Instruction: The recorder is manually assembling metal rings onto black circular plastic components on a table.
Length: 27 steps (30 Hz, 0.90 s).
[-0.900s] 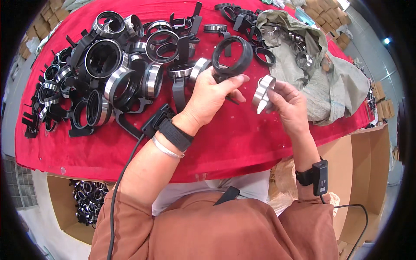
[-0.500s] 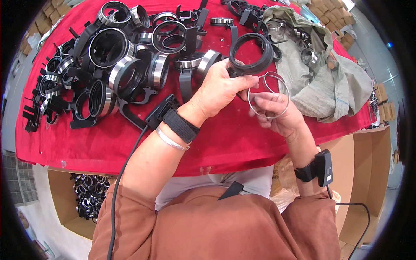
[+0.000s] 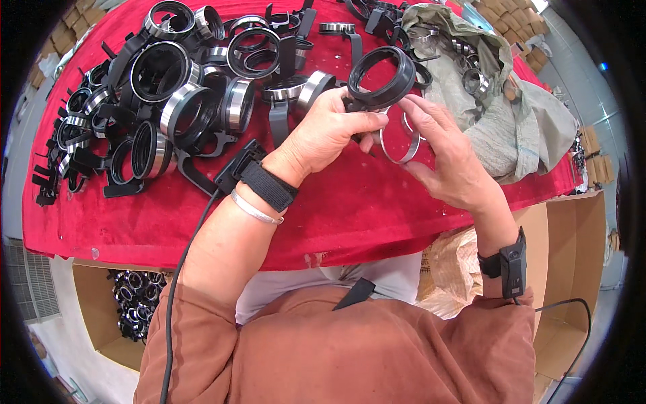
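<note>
My left hand (image 3: 321,133) is closed on the lower part of a black ring-shaped holder (image 3: 398,86), which is tilted with its round opening facing up and toward me. Just below the holder is a thin silver metal ring (image 3: 413,148), standing on edge. My right hand (image 3: 461,158) grips this ring between thumb and fingers, its fingertips close to the holder's lower right rim. The ring's left side lies by my left thumb; I cannot tell whether it touches the holder.
Many black holders with silver bands (image 3: 178,118) are heaped on the red cloth (image 3: 316,222) at left. A grey-green woven sack (image 3: 498,135) holding more rings lies at right. Below the table are a carton of rings (image 3: 101,323) and another carton (image 3: 572,269). Cables trail from both wrist straps.
My right hand has turned and moved up and right, bringing the silver ring under the black holder. The ring shows its side more now. My left hand has tilted the holder slightly.
</note>
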Each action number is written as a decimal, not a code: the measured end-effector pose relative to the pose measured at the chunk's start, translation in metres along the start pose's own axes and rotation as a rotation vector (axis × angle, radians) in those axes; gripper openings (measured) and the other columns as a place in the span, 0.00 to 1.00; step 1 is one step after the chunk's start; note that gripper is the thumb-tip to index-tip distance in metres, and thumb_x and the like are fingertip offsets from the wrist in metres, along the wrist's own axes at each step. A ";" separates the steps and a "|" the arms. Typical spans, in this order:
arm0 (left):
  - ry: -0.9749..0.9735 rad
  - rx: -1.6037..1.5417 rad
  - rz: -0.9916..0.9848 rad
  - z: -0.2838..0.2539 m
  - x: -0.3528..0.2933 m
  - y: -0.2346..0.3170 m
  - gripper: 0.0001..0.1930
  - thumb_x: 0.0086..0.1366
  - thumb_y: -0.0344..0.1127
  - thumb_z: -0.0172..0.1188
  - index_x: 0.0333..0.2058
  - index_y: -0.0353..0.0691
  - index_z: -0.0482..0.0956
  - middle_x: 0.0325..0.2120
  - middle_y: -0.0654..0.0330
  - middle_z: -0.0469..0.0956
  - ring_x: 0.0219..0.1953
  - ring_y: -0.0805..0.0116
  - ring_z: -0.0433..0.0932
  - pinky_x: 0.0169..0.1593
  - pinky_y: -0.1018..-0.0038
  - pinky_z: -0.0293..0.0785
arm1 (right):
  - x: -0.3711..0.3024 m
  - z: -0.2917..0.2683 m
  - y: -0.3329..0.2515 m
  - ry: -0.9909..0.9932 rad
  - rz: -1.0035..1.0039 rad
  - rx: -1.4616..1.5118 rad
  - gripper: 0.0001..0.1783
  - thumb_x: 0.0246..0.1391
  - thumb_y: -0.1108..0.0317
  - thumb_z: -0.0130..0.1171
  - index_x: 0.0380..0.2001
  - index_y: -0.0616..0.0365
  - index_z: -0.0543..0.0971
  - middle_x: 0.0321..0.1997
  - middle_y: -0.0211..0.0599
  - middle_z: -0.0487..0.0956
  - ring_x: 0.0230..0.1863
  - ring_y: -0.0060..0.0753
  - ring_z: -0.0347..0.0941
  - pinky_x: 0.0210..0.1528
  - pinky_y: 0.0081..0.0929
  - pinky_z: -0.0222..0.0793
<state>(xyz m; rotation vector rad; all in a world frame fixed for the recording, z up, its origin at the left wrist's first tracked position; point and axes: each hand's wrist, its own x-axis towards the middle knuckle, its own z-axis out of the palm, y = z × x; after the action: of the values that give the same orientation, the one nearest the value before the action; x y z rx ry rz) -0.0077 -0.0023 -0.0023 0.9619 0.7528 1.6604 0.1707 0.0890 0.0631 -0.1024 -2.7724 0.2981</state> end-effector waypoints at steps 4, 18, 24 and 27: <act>0.031 0.112 0.037 -0.003 0.001 -0.002 0.08 0.55 0.27 0.60 0.35 0.36 0.75 0.26 0.62 0.76 0.23 0.77 0.72 0.28 0.82 0.68 | -0.002 0.000 -0.003 0.041 -0.068 -0.140 0.44 0.27 0.80 0.63 0.56 0.61 0.63 0.52 0.49 0.65 0.52 0.53 0.62 0.54 0.41 0.61; 0.083 0.273 0.025 0.007 0.001 0.001 0.14 0.63 0.40 0.54 0.39 0.34 0.74 0.30 0.59 0.78 0.25 0.75 0.74 0.30 0.80 0.70 | -0.018 -0.003 -0.006 0.139 0.131 -0.345 0.40 0.29 0.72 0.67 0.52 0.66 0.66 0.49 0.54 0.66 0.49 0.54 0.64 0.52 0.37 0.63; 0.146 0.118 -0.083 0.016 -0.001 0.004 0.20 0.70 0.46 0.39 0.47 0.37 0.70 0.33 0.58 0.76 0.25 0.75 0.74 0.29 0.78 0.71 | -0.007 -0.029 0.002 0.366 0.372 0.115 0.35 0.33 0.68 0.70 0.49 0.64 0.71 0.43 0.42 0.74 0.40 0.30 0.74 0.41 0.25 0.72; 0.165 0.061 -0.041 0.019 -0.004 0.004 0.20 0.70 0.43 0.40 0.55 0.40 0.64 0.34 0.60 0.75 0.27 0.76 0.74 0.30 0.77 0.74 | 0.018 -0.012 -0.004 0.332 0.345 0.192 0.35 0.33 0.65 0.72 0.48 0.65 0.71 0.40 0.41 0.75 0.39 0.32 0.74 0.41 0.25 0.71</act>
<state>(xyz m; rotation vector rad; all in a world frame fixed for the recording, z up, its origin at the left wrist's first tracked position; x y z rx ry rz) 0.0077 -0.0064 0.0090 0.8529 0.9320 1.7033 0.1575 0.0892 0.0808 -0.5331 -2.3740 0.5749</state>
